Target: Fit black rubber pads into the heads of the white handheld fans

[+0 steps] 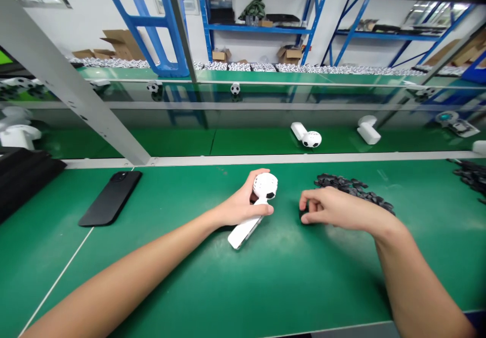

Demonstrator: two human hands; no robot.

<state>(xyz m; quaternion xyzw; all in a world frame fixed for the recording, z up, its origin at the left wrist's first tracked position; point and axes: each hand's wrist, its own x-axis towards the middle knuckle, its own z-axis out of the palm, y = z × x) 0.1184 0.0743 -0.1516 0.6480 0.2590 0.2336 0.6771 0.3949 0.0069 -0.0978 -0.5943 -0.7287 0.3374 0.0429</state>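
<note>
My left hand grips a white handheld fan with a football-patterned round head, holding it just below the head; its handle end rests on the green mat. My right hand lies to the right, fingers curled down onto a small black part at the near end of a pile of small black parts. Whether that part is pinched or only touched I cannot tell.
A black phone lies at the left on the mat, with black trays at the far left. On the conveyor belt behind a metal rail lie a finished fan and a white handle. More black parts sit at the right edge.
</note>
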